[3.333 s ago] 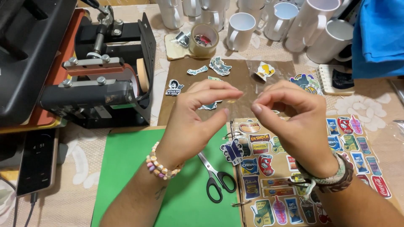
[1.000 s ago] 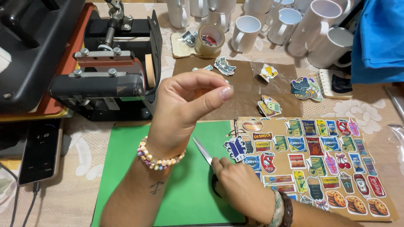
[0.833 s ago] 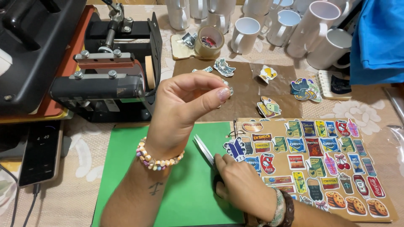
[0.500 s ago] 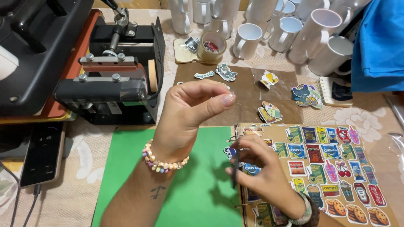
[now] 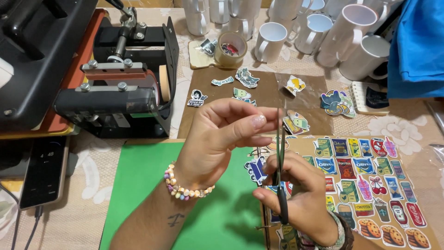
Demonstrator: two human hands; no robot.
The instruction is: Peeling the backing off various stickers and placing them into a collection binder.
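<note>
- Left hand (image 5: 217, 139) is raised mid-frame over the green mat (image 5: 138, 194), thumb and forefinger pinched together. Something thin and clear seems to sit between the tips; can't tell what it is.
- A beaded bracelet (image 5: 185, 187) sits on that wrist.
- Right hand (image 5: 300, 194) is lower centre-right, fingers closed through the handles of the scissors (image 5: 280, 157).
- The scissors stand nearly upright, dark blades pointing up and ending just right of the left fingertips. The blades look nearly closed; can't tell if they touch whatever the left hand pinches.
- The sticker sheet (image 5: 370, 176) lies flat at right, under and beside the right hand, its left edge overlapping the green mat.
- A brown paper sheet (image 5: 217, 99) sits above centre with cut-out stickers (image 5: 245, 78) scattered on it, one yellow sticker under a clear film (image 5: 300, 88).
- A tape roll (image 5: 231, 48) stands at upper centre, just above the brown sheet.
- White mugs (image 5: 323, 32) are clustered along the top edge; blue cloth (image 5: 416, 46) is upper right.
- A black mug press (image 5: 120, 88) is upper left, beside a bigger black press (image 5: 32, 60) at the frame edge.
- A phone (image 5: 44, 171) lies screen up at lower left, cable attached, well apart from both hands.
</note>
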